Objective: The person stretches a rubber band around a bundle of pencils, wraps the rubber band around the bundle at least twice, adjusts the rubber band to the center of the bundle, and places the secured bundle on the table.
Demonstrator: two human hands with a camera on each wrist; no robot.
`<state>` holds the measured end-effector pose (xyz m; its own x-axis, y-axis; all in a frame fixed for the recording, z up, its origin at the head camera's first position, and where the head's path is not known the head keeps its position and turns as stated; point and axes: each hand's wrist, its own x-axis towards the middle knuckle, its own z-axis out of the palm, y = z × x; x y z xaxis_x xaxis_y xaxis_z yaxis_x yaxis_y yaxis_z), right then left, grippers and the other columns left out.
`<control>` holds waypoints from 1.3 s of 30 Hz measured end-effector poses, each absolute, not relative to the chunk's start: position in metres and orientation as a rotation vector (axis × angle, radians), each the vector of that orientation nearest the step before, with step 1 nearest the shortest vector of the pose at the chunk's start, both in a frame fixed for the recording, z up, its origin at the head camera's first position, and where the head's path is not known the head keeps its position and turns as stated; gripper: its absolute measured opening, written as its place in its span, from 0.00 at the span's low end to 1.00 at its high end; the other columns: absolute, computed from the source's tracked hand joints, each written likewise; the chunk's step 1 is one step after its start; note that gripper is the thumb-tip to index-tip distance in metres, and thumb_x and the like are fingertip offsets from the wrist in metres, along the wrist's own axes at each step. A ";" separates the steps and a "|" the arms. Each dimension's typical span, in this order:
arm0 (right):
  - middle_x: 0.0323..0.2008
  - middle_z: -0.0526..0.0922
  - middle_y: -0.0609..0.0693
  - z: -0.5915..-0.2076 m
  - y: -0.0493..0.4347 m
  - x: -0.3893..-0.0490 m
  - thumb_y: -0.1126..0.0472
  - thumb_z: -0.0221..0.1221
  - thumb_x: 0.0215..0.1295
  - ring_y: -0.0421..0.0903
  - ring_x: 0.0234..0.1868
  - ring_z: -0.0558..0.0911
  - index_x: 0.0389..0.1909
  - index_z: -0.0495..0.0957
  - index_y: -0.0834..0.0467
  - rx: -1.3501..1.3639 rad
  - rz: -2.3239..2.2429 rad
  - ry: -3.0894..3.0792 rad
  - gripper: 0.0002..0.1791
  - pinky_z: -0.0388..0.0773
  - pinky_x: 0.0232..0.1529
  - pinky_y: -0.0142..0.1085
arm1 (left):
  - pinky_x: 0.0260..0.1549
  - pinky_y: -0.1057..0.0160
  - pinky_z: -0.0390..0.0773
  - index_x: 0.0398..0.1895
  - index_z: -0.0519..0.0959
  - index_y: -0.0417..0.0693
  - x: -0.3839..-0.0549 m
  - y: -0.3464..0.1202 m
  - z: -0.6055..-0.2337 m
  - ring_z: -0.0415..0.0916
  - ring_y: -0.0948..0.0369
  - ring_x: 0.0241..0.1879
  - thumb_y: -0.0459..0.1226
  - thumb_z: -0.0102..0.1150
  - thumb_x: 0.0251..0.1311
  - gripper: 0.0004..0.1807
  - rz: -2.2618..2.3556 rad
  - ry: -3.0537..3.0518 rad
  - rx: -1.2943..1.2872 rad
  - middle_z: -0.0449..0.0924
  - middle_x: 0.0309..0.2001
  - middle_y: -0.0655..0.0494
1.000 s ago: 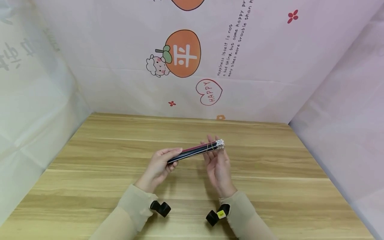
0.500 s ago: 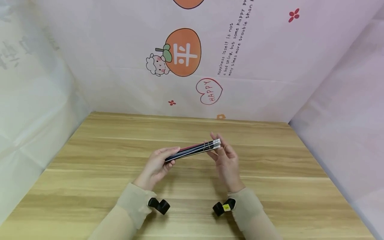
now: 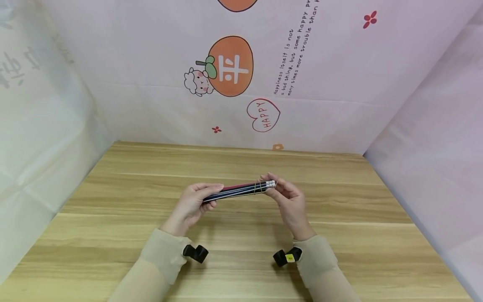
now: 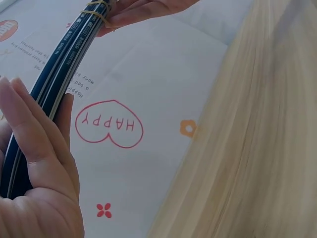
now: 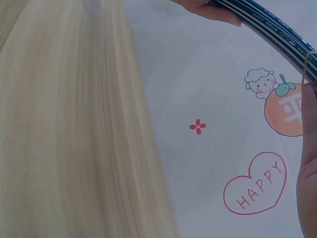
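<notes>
A bundle of dark striped pencils (image 3: 237, 191), with one red pencil along its far side, is held level above the table. My left hand (image 3: 190, 205) grips its left end, thumb on top. Silvery eraser ends (image 3: 270, 183) point to the right. A thin tan rubber band (image 3: 258, 187) wraps the bundle near those ends, and one strand stretches toward my right hand (image 3: 292, 205). That hand's curled fingers and thumb pinch the band beside the eraser ends. In the left wrist view the rubber band (image 4: 94, 11) crosses the pencils (image 4: 69, 54). Right fingertips are partly hidden.
Below the hands lies a wood-grain table (image 3: 241, 260). A white printed cloth (image 3: 162, 113) stands at its back, with more cloth along the left and right sides. Small black cameras (image 3: 196, 253) sit on both wrists.
My right hand has turned and moved right, going from loosely spread fingers under the eraser ends to pinching the band there. The bundle has shifted slightly left and become more level.
</notes>
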<state>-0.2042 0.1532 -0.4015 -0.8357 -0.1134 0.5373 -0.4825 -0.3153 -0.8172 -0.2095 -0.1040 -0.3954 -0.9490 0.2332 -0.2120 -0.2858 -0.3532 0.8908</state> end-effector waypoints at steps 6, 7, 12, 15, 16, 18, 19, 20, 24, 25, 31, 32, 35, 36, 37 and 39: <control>0.49 0.87 0.44 -0.400 0.155 -0.203 0.76 0.58 0.65 0.39 0.52 0.85 0.56 0.81 0.61 0.728 2.187 -1.763 0.19 0.83 0.50 0.32 | 0.16 0.76 0.77 0.33 0.88 0.51 -0.209 -0.105 -0.393 0.75 0.69 0.13 0.34 0.65 0.62 0.04 2.324 1.598 -0.054 0.86 0.30 0.54; 0.49 0.87 0.44 -0.400 0.155 -0.202 0.76 0.58 0.65 0.39 0.52 0.85 0.55 0.81 0.60 0.721 2.186 -1.766 0.19 0.83 0.50 0.32 | 0.16 0.76 0.77 0.33 0.88 0.51 -0.209 -0.105 -0.392 0.75 0.69 0.14 0.34 0.65 0.62 0.04 2.321 1.598 -0.056 0.86 0.30 0.55; 0.47 0.87 0.43 -0.399 0.155 -0.201 0.75 0.59 0.64 0.38 0.50 0.85 0.51 0.83 0.54 0.687 2.185 -1.802 0.19 0.83 0.50 0.32 | 0.16 0.76 0.76 0.32 0.88 0.52 -0.208 -0.107 -0.393 0.75 0.69 0.14 0.33 0.65 0.62 0.05 2.307 1.606 -0.053 0.86 0.29 0.55; 0.46 0.86 0.43 -0.398 0.155 -0.202 0.75 0.59 0.64 0.38 0.48 0.85 0.47 0.84 0.53 0.672 2.185 -1.845 0.17 0.83 0.50 0.31 | 0.16 0.76 0.77 0.33 0.88 0.51 -0.209 -0.108 -0.392 0.76 0.69 0.14 0.33 0.65 0.62 0.05 2.297 1.624 -0.033 0.86 0.29 0.55; 0.46 0.86 0.44 -0.398 0.156 -0.202 0.75 0.59 0.64 0.38 0.48 0.85 0.45 0.84 0.53 0.663 2.188 -1.857 0.17 0.83 0.49 0.30 | 0.17 0.75 0.77 0.33 0.88 0.51 -0.209 -0.108 -0.392 0.76 0.69 0.14 0.33 0.65 0.62 0.05 2.294 1.631 -0.027 0.86 0.28 0.54; 0.45 0.85 0.43 -0.398 0.156 -0.202 0.76 0.60 0.63 0.38 0.46 0.85 0.42 0.85 0.52 0.639 2.197 -1.877 0.16 0.83 0.48 0.28 | 0.17 0.75 0.78 0.33 0.88 0.51 -0.209 -0.108 -0.392 0.76 0.68 0.14 0.33 0.65 0.62 0.04 2.289 1.644 -0.017 0.86 0.29 0.54; 0.45 0.85 0.43 -0.398 0.156 -0.202 0.76 0.60 0.63 0.38 0.46 0.85 0.41 0.85 0.52 0.628 2.206 -1.878 0.16 0.82 0.48 0.28 | 0.17 0.75 0.78 0.33 0.88 0.50 -0.209 -0.108 -0.391 0.77 0.68 0.14 0.33 0.65 0.62 0.04 2.289 1.650 -0.013 0.86 0.29 0.54; 0.45 0.85 0.43 -0.398 0.156 -0.202 0.76 0.60 0.63 0.38 0.46 0.84 0.40 0.85 0.52 0.617 2.213 -1.877 0.16 0.82 0.47 0.28 | 0.17 0.74 0.79 0.33 0.88 0.50 -0.208 -0.107 -0.391 0.77 0.68 0.14 0.33 0.65 0.62 0.04 2.288 1.656 -0.010 0.86 0.29 0.54; 0.43 0.85 0.44 -0.398 0.154 -0.203 0.75 0.60 0.63 0.38 0.45 0.84 0.41 0.84 0.55 0.566 2.209 -1.893 0.13 0.82 0.47 0.28 | 0.17 0.73 0.79 0.34 0.88 0.49 -0.208 -0.108 -0.391 0.78 0.67 0.14 0.33 0.64 0.63 0.05 2.286 1.685 0.012 0.87 0.29 0.53; 0.43 0.85 0.44 -0.398 0.154 -0.203 0.74 0.61 0.63 0.38 0.45 0.83 0.41 0.83 0.55 0.536 2.205 -1.901 0.12 0.82 0.47 0.28 | 0.17 0.73 0.79 0.34 0.88 0.49 -0.208 -0.108 -0.391 0.78 0.67 0.14 0.33 0.64 0.63 0.05 2.283 1.693 0.017 0.87 0.29 0.53; 0.39 0.85 0.45 -0.395 0.155 -0.206 0.68 0.62 0.65 0.38 0.42 0.83 0.41 0.83 0.54 0.307 2.185 -2.022 0.07 0.81 0.47 0.29 | 0.19 0.71 0.81 0.34 0.88 0.48 -0.208 -0.108 -0.391 0.79 0.66 0.16 0.31 0.64 0.62 0.05 2.241 1.743 0.060 0.88 0.36 0.48; 0.40 0.85 0.45 -0.395 0.156 -0.206 0.67 0.62 0.65 0.39 0.43 0.82 0.42 0.83 0.57 0.307 2.179 -2.065 0.06 0.81 0.47 0.29 | 0.20 0.71 0.81 0.34 0.88 0.48 -0.208 -0.108 -0.391 0.79 0.65 0.16 0.31 0.64 0.62 0.05 2.234 1.748 0.068 0.88 0.37 0.47; 0.43 0.84 0.46 -0.395 0.157 -0.205 0.63 0.64 0.66 0.40 0.41 0.83 0.47 0.81 0.66 0.391 2.143 -2.226 0.12 0.84 0.47 0.34 | 0.20 0.71 0.82 0.33 0.88 0.48 -0.208 -0.107 -0.392 0.80 0.64 0.17 0.31 0.65 0.61 0.05 2.224 1.758 0.081 0.88 0.39 0.44; 0.45 0.83 0.46 -0.396 0.156 -0.204 0.63 0.64 0.65 0.40 0.40 0.84 0.48 0.81 0.68 0.430 2.136 -2.268 0.15 0.84 0.46 0.36 | 0.20 0.70 0.82 0.34 0.89 0.47 -0.208 -0.107 -0.392 0.80 0.64 0.17 0.31 0.65 0.61 0.05 2.225 1.759 0.082 0.88 0.39 0.44; 0.46 0.82 0.46 -0.396 0.156 -0.204 0.63 0.65 0.65 0.40 0.39 0.84 0.50 0.79 0.71 0.466 2.138 -2.296 0.17 0.85 0.46 0.38 | 0.20 0.70 0.82 0.33 0.88 0.47 -0.207 -0.107 -0.392 0.80 0.64 0.17 0.31 0.64 0.61 0.05 2.227 1.762 0.081 0.88 0.39 0.43; 0.48 0.80 0.48 -0.397 0.156 -0.204 0.65 0.65 0.64 0.41 0.36 0.85 0.52 0.78 0.73 0.536 2.162 -2.309 0.19 0.86 0.44 0.40 | 0.21 0.70 0.82 0.34 0.88 0.46 -0.207 -0.107 -0.392 0.81 0.64 0.17 0.31 0.64 0.61 0.05 2.233 1.766 0.083 0.88 0.38 0.43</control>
